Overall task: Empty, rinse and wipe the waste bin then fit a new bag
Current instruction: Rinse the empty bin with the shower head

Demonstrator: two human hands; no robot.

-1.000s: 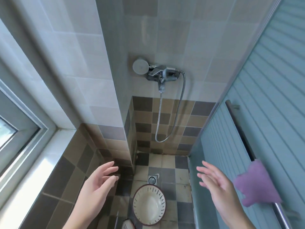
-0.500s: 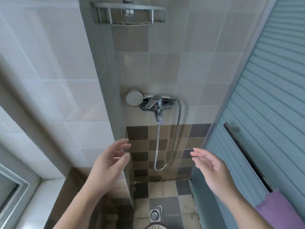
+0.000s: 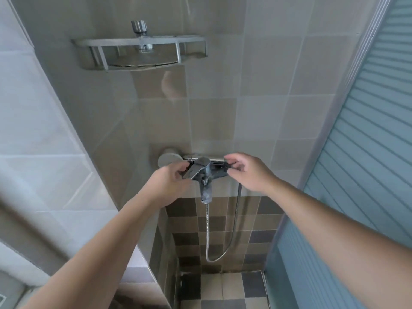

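Both arms reach up and forward to the chrome shower mixer tap (image 3: 206, 172) mounted on the tiled back wall (image 3: 223, 112). Left hand (image 3: 170, 181) at the tap's left end: fingers curled in beside the lever handle (image 3: 197, 167), fingertips touching or just short of it; whether the grip is closed on the lever cannot be told. Right hand (image 3: 247, 171) at the tap's right end: thumb and forefinger bent toward each other around the end of the horizontal tap body, apparently pinching it, though contact is partly hidden. A round shower head (image 3: 167, 158) sits just left of the tap, behind the left hand. A metal shower hose (image 3: 219, 253) drops from the spout, loops low and rises again behind the right wrist. Above, a metal corner shelf (image 3: 140, 52) is fixed to the wall, with a chrome fitting (image 3: 139, 26) above it. Lower wall is a brown and grey tile checker; the floor (image 3: 231, 291) shows similar tiles. A ribbed blue-green door panel (image 3: 365, 152) stands at right. The waste bin is out of view; its place cannot be told.
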